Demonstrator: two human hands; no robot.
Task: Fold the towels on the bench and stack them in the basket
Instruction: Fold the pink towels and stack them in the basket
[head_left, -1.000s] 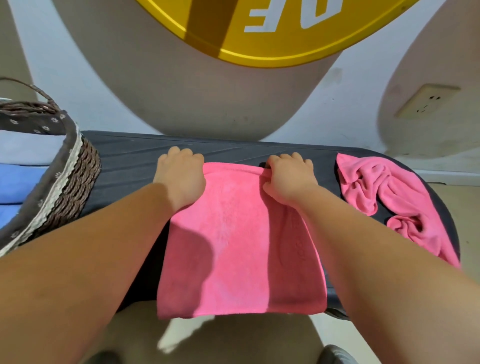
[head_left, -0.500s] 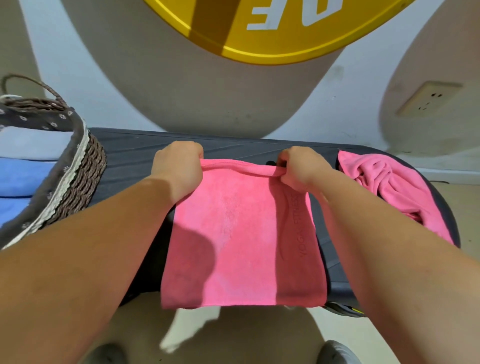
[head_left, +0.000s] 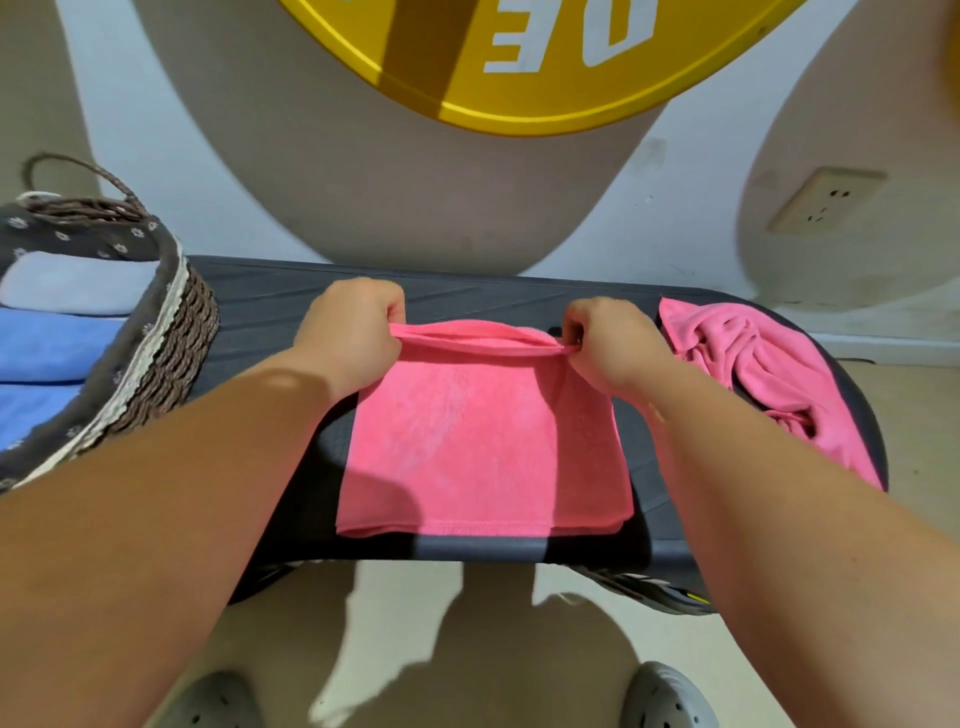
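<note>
Pink, soft and, I judge, light and limp, the towel (head_left: 483, 441) lies folded across the middle of the bench (head_left: 270, 312), best taken at its far corners, which the left hand (head_left: 353, 332) and right hand (head_left: 608, 338), held apart, each pinch.

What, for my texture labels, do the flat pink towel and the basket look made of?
The flat pink towel looks like microfibre or terry cloth, matte, by its fuzzy nap; the basket, brown woven wicker or rope, by its braided rows, lined with dark flower-print fabric with pale trim.
</note>
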